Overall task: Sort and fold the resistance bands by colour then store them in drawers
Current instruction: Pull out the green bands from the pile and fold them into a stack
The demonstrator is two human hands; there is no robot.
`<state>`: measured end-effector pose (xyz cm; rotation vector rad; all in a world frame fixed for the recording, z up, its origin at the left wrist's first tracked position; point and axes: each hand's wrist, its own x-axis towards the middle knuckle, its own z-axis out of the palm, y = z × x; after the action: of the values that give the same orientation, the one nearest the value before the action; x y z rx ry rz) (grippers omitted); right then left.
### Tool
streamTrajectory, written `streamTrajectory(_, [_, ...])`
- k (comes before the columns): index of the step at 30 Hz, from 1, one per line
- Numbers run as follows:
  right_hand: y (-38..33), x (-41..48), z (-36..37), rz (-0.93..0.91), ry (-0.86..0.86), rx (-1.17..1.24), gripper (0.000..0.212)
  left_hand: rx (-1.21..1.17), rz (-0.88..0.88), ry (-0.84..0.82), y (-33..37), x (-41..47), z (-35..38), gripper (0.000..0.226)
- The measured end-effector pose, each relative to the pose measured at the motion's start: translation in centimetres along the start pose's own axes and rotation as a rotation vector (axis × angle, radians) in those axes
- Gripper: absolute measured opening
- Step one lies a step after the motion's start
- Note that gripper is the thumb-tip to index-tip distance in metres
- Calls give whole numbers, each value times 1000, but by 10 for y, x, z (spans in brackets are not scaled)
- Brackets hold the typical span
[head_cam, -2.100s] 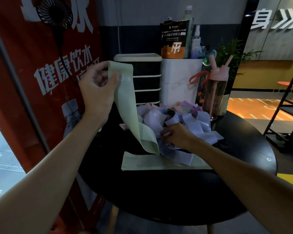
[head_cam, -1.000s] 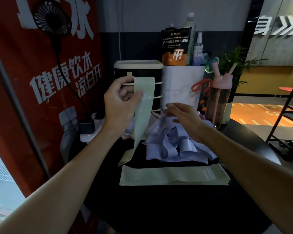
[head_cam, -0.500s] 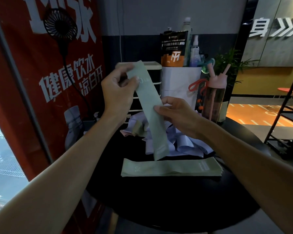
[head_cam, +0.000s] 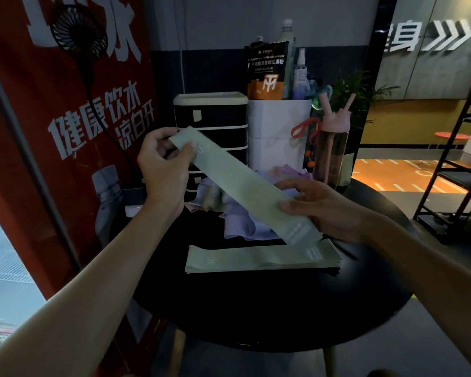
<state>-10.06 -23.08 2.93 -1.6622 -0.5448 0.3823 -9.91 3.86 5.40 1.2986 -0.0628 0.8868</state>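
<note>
Green resistance band [head_cam: 245, 186], flat and smooth, held slanting from the upper left of centre down toward the lower right. Left fingers [head_cam: 186, 152] pinch its upper end, thumb on the front face and the other fingers curled behind, the left hand [head_cam: 161, 170] raised in front of the drawers. Right fingers [head_cam: 291, 206] pinch the band near its lower end, thumb on top and the rest underneath, the right hand [head_cam: 321, 210] low at centre right. Half a second ago the band hung almost upright from the left hand, with the right hand gripping it at mid-length. Now the right hand has slid down toward the far end and drawn the band out straight. The lower tip hovers just above a neat stack of green bands [head_cam: 256, 258] lying flat on the round black table [head_cam: 256, 308]. This suggests the band is flattened and about ready to join its colour group. Behind the held band sits a loose pile of lilac and pink bands [head_cam: 245, 224], apparently not yet sorted. Further back, at upper centre, stands a black drawer unit [head_cam: 215, 131], its drawers seemingly closed, so storing looks some way off. Beside it are a white container [head_cam: 279, 126] and a pink bottle [head_cam: 332, 148].
</note>
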Motion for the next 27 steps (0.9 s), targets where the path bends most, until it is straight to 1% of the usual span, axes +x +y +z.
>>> streamTrajectory(3, [13, -15, -16, 71, -12, -13, 52, -4, -53, 35, -9, -6, -8, 34])
streamTrajectory(5, [20, -25, -23, 90, 2, -25, 41, 29, -95, 46, -18, -12, -14, 35])
streamTrajectory(9, [32, -41, -31, 133, 99, -97, 30, 113, -123, 30, -32, -31, -26, 31])
streamTrajectory(12, [38, -46, -30, 162, 177, -197, 19, 156, -95, -38, -37, -49, -31, 29])
streamTrajectory(17, [42, -43, -34, 220, 257, -328, 17, 330, -1, -153, -47, -67, -47, 23])
streamTrajectory(23, [46, -25, -34, 225, 285, -541, 15, 518, 59, -234, -59, -87, -66, 13])
streamTrajectory(27, [55, -15, -36, 151, 404, -653, 5, 598, 54, -282, -68, -95, -74, 12])
